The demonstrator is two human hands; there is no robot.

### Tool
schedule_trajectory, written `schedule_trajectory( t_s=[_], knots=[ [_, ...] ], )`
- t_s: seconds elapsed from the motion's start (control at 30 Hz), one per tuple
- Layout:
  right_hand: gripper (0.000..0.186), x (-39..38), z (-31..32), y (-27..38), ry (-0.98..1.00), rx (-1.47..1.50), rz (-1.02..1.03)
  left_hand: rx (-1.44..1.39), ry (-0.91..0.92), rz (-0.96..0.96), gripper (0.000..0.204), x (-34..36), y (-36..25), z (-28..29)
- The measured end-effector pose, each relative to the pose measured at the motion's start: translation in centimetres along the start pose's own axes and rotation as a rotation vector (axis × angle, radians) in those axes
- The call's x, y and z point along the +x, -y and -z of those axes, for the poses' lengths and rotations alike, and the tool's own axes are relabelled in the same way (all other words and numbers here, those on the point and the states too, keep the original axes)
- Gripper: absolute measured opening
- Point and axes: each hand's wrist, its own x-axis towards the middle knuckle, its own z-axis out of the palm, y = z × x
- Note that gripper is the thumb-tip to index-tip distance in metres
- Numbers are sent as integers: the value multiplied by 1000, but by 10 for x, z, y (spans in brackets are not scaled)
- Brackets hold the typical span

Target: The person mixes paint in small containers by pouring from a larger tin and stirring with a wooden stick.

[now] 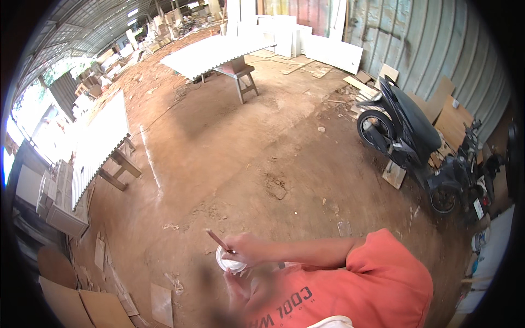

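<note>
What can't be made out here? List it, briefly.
Head view only:
- White cup contents: covered by the right hand and its thin stick.
- Left hand: blurred by motion, grip on the cup unclear.
- Motorcycle beyond the black scooter: dark, squeezed against the right rim.

An orange short-sleeved T-shirt (377, 279) with dark printed lettering across the chest; both forearms bare, nothing worn on either hand

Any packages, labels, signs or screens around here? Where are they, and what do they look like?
Small round white container: at the hands, bottom centre, a thin reddish-brown stick over it.
Orange T-shirt: bottom right, dark printed lettering.
Small white plate: on the black scooter, far right.
No signs or screens.
</note>
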Motion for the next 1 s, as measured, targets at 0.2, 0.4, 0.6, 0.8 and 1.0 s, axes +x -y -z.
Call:
schedule_trajectory(
  t_s=[0.2,0.4,0.6,0.8,1.0],
  knots=[
    [31,50,31,-33,-210,-48,19,-11,-28,68,71,28,-40,-68],
    [32,97,25,-51,-123,6,-80,-92,-46,55,69,100,-62,-42],
    [33,200,20,-74,-344,-88,-95,-123,-8,60,63,165,-122,-4],
    [27,301,-23,-40,-108,-151,-118,-133,-61,13,64,216,-190,43],
    [25,388,-27,-23,149,-211,-305,-112,-120,-13,72,226,-273,72]
  ],
)
